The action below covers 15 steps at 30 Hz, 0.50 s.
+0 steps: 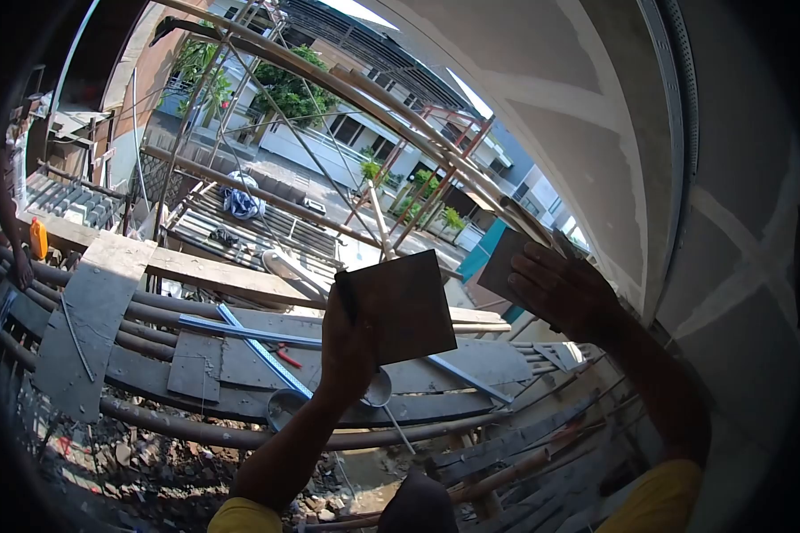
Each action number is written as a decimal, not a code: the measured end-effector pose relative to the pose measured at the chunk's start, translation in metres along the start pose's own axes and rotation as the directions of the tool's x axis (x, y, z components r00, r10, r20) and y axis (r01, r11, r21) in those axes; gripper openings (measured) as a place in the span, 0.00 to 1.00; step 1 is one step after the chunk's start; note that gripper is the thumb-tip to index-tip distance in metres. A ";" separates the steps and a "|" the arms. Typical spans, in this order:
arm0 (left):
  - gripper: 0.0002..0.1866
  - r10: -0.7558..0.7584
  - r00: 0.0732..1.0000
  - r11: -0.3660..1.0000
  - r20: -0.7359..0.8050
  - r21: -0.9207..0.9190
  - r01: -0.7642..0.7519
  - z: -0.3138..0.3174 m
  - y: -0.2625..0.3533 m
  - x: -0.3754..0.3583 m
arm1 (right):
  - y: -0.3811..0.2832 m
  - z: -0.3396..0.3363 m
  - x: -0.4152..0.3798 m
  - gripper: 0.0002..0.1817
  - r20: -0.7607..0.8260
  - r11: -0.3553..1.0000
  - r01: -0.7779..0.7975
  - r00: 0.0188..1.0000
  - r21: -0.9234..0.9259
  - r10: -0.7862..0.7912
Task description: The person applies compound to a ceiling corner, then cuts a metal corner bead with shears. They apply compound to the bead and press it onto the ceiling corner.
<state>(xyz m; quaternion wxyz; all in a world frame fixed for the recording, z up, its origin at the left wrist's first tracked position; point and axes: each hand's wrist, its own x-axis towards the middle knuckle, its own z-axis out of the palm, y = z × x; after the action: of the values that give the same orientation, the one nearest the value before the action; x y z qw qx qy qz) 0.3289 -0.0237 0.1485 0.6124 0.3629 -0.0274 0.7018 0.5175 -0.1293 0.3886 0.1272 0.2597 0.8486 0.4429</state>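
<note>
My left hand (348,342) is closed on a dark, square, flat plate (409,306), held up in front of me with the thumb along its left edge. My right hand (564,289) grips a second flat plate (498,266), a smaller brownish one, with the fingers laid across its face. It is close to the grey curved panel (587,107) on the right. Both plates are in shadow, so any handles or material on them cannot be made out. Below my left hand are two round, bowl-like things (288,407).
Wooden planks (187,271) and poles form a scaffold over rubble (151,453). Metal strips (267,351) and red-handled pliers (286,357) lie on the boards. An orange container (38,238) stands at left, near another person's limb (18,258). Scaffold poles (329,80) cross ahead.
</note>
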 end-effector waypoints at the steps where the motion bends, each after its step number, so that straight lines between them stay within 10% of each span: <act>1: 0.18 0.060 0.998 0.986 -0.005 0.157 -0.059 -0.004 -0.005 0.000 | -0.008 -0.002 0.006 0.20 0.004 0.996 0.053 0.999 -0.071 -0.053; 8: 0.20 0.219 0.972 0.824 -0.084 0.550 -0.138 0.011 0.004 -0.009 | -0.050 0.019 0.022 0.18 0.112 0.962 0.231 0.970 -0.144 -0.216; 11: 0.21 0.247 0.939 0.945 -0.240 0.275 -0.178 0.002 0.000 -0.001 | -0.027 -0.016 0.037 0.15 0.161 0.949 0.232 0.967 -0.215 -0.200; 15: 0.23 0.335 0.904 0.898 -0.267 0.380 -0.220 -0.002 -0.002 -0.003 | 0.037 -0.083 0.069 0.14 -0.261 0.929 -0.349 0.915 -0.125 0.309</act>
<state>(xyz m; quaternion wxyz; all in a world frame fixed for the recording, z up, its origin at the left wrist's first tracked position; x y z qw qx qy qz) 0.3293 -0.0252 0.1443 0.4283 0.3347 0.1438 0.8269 0.4351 -0.1304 0.4677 -0.0297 0.3328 0.7611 0.5559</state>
